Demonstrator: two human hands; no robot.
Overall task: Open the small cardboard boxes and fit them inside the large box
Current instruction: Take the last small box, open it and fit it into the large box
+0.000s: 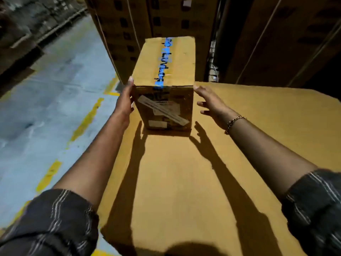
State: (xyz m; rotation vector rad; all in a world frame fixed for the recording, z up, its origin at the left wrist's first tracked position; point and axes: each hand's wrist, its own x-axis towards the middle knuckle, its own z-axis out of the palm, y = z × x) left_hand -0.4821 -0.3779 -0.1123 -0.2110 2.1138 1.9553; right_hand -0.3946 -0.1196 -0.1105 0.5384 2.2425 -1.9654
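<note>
A small closed cardboard box (pixel 166 80) with blue printed tape along its top seam and white labels on its near face stands on the flat top of a large cardboard box (pixel 184 182). My left hand (pixel 125 100) lies flat against the small box's left side, fingers straight and pointing away from me. My right hand (pixel 210 104) hovers just off the box's right side with fingers spread, holding nothing. A chain bracelet sits on the right wrist.
Tall stacks of strapped cartons (pixel 129 34) rise behind the small box and to the right (pixel 276 43). On the left runs a grey concrete aisle floor (pixel 55 98) with yellow dashed lines. Dark shelving (pixel 27 24) stands at far left.
</note>
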